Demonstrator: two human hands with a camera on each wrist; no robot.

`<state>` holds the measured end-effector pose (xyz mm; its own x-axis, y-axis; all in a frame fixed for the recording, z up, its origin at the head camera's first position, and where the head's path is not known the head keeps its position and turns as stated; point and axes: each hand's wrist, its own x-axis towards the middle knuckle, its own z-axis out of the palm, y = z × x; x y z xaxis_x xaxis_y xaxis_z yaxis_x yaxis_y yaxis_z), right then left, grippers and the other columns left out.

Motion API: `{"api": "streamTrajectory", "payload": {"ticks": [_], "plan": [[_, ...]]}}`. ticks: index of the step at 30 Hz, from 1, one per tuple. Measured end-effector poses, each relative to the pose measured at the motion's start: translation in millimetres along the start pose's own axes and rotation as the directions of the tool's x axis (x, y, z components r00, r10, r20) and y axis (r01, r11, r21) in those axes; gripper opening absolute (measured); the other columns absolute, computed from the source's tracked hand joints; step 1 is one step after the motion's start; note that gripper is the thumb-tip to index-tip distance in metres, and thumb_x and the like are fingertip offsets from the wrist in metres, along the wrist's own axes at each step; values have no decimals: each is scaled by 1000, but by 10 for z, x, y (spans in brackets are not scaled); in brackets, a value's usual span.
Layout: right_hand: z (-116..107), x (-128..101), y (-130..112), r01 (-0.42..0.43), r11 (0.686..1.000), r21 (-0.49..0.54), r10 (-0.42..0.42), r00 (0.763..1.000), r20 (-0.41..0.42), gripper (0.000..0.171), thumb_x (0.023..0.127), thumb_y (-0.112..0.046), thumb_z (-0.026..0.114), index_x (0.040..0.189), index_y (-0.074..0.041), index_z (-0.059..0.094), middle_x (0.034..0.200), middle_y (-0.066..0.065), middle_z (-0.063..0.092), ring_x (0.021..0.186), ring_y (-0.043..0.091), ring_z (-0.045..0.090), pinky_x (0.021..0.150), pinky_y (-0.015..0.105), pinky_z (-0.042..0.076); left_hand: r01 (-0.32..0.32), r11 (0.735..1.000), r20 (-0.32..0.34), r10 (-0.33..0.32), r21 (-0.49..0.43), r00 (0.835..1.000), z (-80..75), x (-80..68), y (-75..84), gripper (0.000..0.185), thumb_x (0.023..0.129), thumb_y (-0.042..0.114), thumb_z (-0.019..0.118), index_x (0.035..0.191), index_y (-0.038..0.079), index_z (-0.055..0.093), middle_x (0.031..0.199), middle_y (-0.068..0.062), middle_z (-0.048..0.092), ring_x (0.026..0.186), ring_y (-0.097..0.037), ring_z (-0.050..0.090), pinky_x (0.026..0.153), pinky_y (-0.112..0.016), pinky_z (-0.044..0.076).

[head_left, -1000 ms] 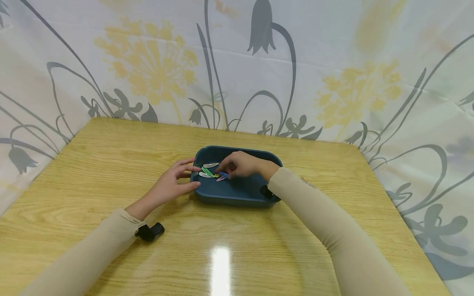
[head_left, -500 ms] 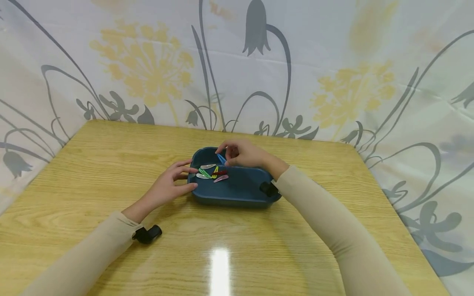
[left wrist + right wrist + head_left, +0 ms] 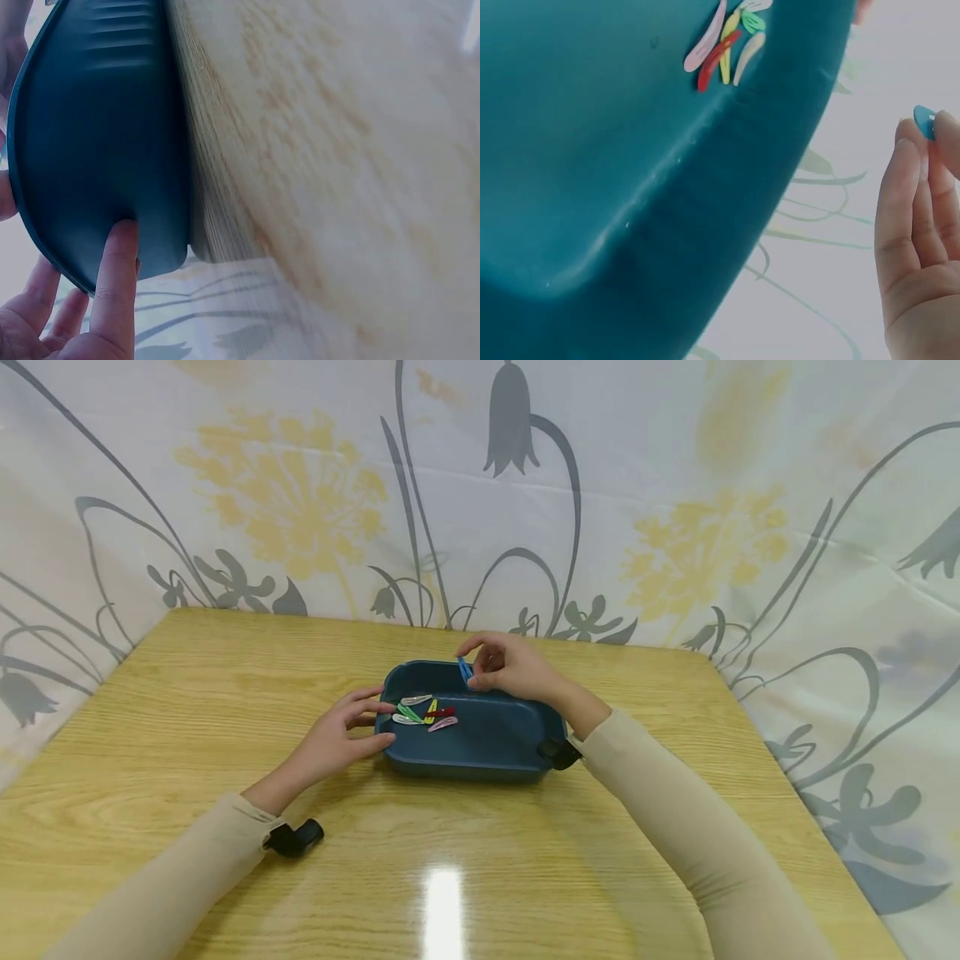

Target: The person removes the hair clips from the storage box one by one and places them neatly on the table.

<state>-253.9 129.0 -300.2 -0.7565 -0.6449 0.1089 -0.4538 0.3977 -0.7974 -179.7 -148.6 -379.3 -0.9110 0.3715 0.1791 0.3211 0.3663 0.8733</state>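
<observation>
A dark teal tray (image 3: 487,752) sits mid-table with several coloured hair clips (image 3: 423,712) lying in its left part; they also show in the right wrist view as hair clips (image 3: 726,46) inside the tray (image 3: 592,187). My right hand (image 3: 510,667) hovers over the tray's far rim and pinches a blue hair clip (image 3: 465,670), whose tip shows as the blue clip (image 3: 924,120) between the fingertips. My left hand (image 3: 341,739) rests against the tray's left end, fingers straight, thumb (image 3: 112,285) pressed on the tray wall (image 3: 97,150).
The wooden table (image 3: 187,710) is backed and flanked by a floral curtain (image 3: 300,485). Bare tabletop lies to the left, right and front of the tray, with a light glare (image 3: 444,902) near the front edge.
My right hand has lifted the blue clip out of the pile and carried it up and back to the tray's far rim. The left hand has stayed at the tray's left end.
</observation>
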Motion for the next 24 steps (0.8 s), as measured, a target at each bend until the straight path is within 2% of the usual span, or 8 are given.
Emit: {"api": "streamTrajectory", "payload": {"ticks": [5,9,14,21,24], "plan": [[-86,-129,-20,-43,998,44,45,998,-54,32,85,0,66,116,-3,57,82,12,57,72,31,58,70,39,51,7,1000,1,-7,14,1000,7,-2,9,41,87,14,68,122,-4,56,145,-16,31,113,-41,50,92,-50,44],[-157,-242,-15,-50,994,96,59,994,-95,35,85,2,65,118,-1,55,82,14,57,72,25,60,71,39,54,22,999,-4,-22,33,1000,6,0,4,42,86,16,68,122,-2,57,145,-15,31,113,-41,51,92,-50,44],[-242,-391,40,-58,989,134,78,986,-146,37,85,1,65,120,-1,54,82,15,59,73,25,62,69,36,54,18,999,-5,-17,37,1000,-6,-18,1,41,86,14,68,122,-2,57,144,-16,31,112,-42,51,92,-50,44],[-393,-600,101,-74,982,173,113,967,-228,37,85,1,65,121,-1,54,82,16,58,78,36,62,73,46,53,29,999,-2,-29,39,1000,-16,-26,51,41,87,15,67,122,-3,56,145,-16,30,113,-42,50,93,-51,43],[-454,-684,123,-74,983,170,119,955,-273,36,85,1,65,120,0,54,82,16,58,75,35,62,71,42,54,34,999,-2,-34,39,999,-17,-26,65,42,87,16,67,123,-3,56,146,-16,29,113,-42,50,94,-51,42]]}}
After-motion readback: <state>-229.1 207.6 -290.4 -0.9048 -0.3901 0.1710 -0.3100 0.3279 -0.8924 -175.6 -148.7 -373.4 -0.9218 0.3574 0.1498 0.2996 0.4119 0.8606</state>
